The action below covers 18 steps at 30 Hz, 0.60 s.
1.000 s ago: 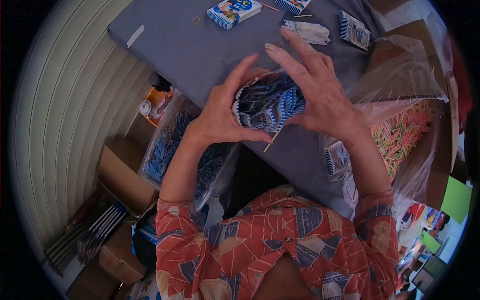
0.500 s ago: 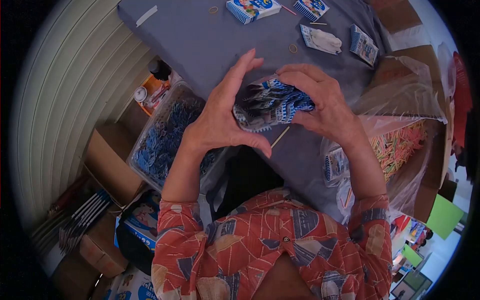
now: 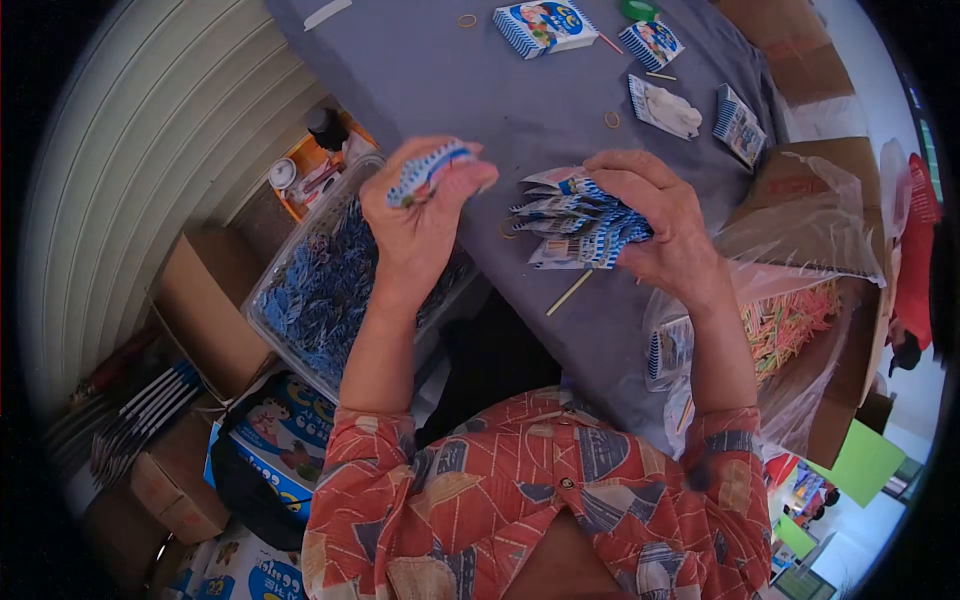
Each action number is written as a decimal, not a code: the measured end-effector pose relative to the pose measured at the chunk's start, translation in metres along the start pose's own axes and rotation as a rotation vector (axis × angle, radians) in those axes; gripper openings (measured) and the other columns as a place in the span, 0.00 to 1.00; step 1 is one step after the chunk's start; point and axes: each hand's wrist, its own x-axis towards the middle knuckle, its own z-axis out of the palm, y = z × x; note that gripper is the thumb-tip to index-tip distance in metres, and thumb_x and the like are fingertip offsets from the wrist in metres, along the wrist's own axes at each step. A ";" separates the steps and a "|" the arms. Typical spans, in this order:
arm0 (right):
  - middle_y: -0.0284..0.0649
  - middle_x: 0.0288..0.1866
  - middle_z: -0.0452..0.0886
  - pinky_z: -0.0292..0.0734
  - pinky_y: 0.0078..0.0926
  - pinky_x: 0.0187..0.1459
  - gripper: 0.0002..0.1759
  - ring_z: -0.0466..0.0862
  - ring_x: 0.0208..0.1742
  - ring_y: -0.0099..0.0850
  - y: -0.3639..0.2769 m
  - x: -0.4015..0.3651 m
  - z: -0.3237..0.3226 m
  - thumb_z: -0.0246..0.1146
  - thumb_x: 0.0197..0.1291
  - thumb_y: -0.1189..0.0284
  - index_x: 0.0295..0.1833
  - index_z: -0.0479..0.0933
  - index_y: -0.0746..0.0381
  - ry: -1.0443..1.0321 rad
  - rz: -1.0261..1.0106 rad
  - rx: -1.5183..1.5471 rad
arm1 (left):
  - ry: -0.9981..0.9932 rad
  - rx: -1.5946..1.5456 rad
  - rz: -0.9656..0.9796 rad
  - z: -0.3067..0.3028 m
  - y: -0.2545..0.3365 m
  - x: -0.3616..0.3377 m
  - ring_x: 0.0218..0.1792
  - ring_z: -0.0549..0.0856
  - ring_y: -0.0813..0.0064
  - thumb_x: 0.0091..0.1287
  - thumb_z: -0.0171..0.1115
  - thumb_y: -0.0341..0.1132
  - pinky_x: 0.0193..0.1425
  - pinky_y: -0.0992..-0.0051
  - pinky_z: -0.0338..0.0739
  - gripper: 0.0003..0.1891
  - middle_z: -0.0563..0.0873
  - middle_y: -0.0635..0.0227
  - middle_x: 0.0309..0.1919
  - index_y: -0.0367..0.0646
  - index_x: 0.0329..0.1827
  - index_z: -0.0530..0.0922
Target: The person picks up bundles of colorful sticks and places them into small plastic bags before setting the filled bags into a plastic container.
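1. The grey table (image 3: 450, 80) slants away from the person. A wide bare stretch lies between the hands and the loose packets (image 3: 545, 25) at its far end.
2. A clear bin (image 3: 300, 300) of blue packets sits below the table's left edge, under the left wrist.
3. A bag of coloured sticks (image 3: 800, 310) crowds the right edge.
4. The right hand (image 3: 665, 230), fingers curled, clamps a fanned bundle (image 3: 575, 215) of blue-striped packets above the table's near part.
5. The left hand (image 3: 420, 210), raised, pinches a single packet (image 3: 430, 170) between thumb and fingertips, apart from the bundle. Its print is too small to read.
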 end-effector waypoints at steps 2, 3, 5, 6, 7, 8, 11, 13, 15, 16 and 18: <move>0.44 0.57 0.80 0.77 0.40 0.59 0.38 0.80 0.58 0.49 -0.001 0.002 -0.001 0.76 0.29 0.78 0.56 0.79 0.58 -0.010 0.002 0.010 | 0.087 0.181 0.167 0.015 0.002 0.031 0.37 0.88 0.69 0.56 0.77 0.31 0.41 0.71 0.80 0.12 0.87 0.60 0.38 0.39 0.41 0.86; 0.44 0.56 0.80 0.76 0.40 0.59 0.37 0.80 0.58 0.48 -0.002 0.003 -0.001 0.76 0.29 0.78 0.56 0.79 0.58 -0.016 0.013 0.011 | -0.053 0.452 0.310 0.026 0.006 0.047 0.36 0.87 0.66 0.63 0.72 0.37 0.42 0.71 0.80 0.13 0.88 0.61 0.37 0.36 0.41 0.85; 0.45 0.59 0.79 0.75 0.40 0.61 0.36 0.78 0.61 0.48 -0.003 0.002 -0.001 0.76 0.29 0.79 0.55 0.80 0.58 -0.027 0.032 0.024 | -0.181 0.719 0.451 0.046 0.000 0.061 0.34 0.85 0.63 0.70 0.66 0.43 0.43 0.71 0.80 0.17 0.88 0.61 0.36 0.33 0.42 0.84; 0.46 0.62 0.77 0.73 0.41 0.62 0.35 0.75 0.64 0.48 -0.004 0.002 -0.003 0.75 0.30 0.80 0.54 0.81 0.58 -0.033 0.054 0.037 | -0.468 0.608 0.249 0.053 -0.009 0.061 0.37 0.84 0.58 0.73 0.58 0.51 0.46 0.68 0.78 0.25 0.87 0.60 0.37 0.32 0.45 0.84; 0.46 0.62 0.77 0.73 0.41 0.62 0.35 0.75 0.64 0.48 -0.007 0.001 -0.004 0.75 0.30 0.80 0.54 0.81 0.58 -0.048 0.033 0.035 | -0.739 0.485 0.040 0.057 -0.013 0.062 0.40 0.83 0.54 0.76 0.50 0.59 0.48 0.65 0.77 0.33 0.86 0.58 0.38 0.32 0.48 0.83; 0.48 0.67 0.73 0.71 0.40 0.64 0.33 0.71 0.68 0.49 -0.010 -0.002 -0.004 0.75 0.32 0.78 0.53 0.81 0.58 -0.007 0.055 -0.020 | -0.709 0.494 0.038 0.056 -0.013 0.060 0.40 0.83 0.54 0.76 0.50 0.59 0.48 0.65 0.77 0.33 0.86 0.58 0.38 0.32 0.48 0.83; 0.51 0.76 0.63 0.66 0.40 0.68 0.29 0.62 0.76 0.49 -0.008 0.000 0.004 0.73 0.38 0.73 0.53 0.82 0.58 0.040 0.010 -0.127 | -0.632 0.421 0.024 0.037 -0.006 0.038 0.50 0.80 0.49 0.73 0.37 0.70 0.57 0.61 0.73 0.45 0.83 0.51 0.45 0.31 0.65 0.75; 0.52 0.78 0.62 0.66 0.40 0.69 0.26 0.63 0.77 0.51 -0.005 0.008 0.007 0.69 0.46 0.64 0.53 0.81 0.59 0.089 -0.052 -0.195 | -0.687 0.516 -0.051 0.036 0.001 0.029 0.61 0.76 0.49 0.69 0.40 0.74 0.65 0.62 0.69 0.52 0.79 0.43 0.55 0.30 0.76 0.59; 0.52 0.74 0.67 0.68 0.40 0.68 0.26 0.68 0.73 0.51 -0.002 0.009 0.007 0.69 0.47 0.63 0.53 0.81 0.61 -0.012 -0.005 -0.041 | -0.550 0.409 -0.083 0.040 -0.014 0.020 0.58 0.78 0.50 0.68 0.42 0.74 0.64 0.64 0.71 0.54 0.80 0.42 0.53 0.29 0.78 0.53; 0.53 0.71 0.72 0.69 0.40 0.66 0.26 0.73 0.70 0.51 0.001 0.008 0.005 0.69 0.47 0.63 0.53 0.81 0.62 -0.097 0.071 0.086 | -0.448 0.286 -0.094 0.039 -0.017 0.016 0.56 0.80 0.51 0.67 0.44 0.74 0.62 0.65 0.73 0.56 0.81 0.41 0.52 0.29 0.79 0.47; 0.53 0.65 0.78 0.73 0.38 0.63 0.28 0.80 0.63 0.50 0.014 0.002 0.006 0.69 0.47 0.62 0.54 0.79 0.64 -0.094 -0.005 0.056 | -0.323 0.113 -0.093 0.035 -0.001 0.002 0.52 0.82 0.54 0.70 0.49 0.67 0.58 0.67 0.75 0.50 0.83 0.44 0.50 0.29 0.78 0.53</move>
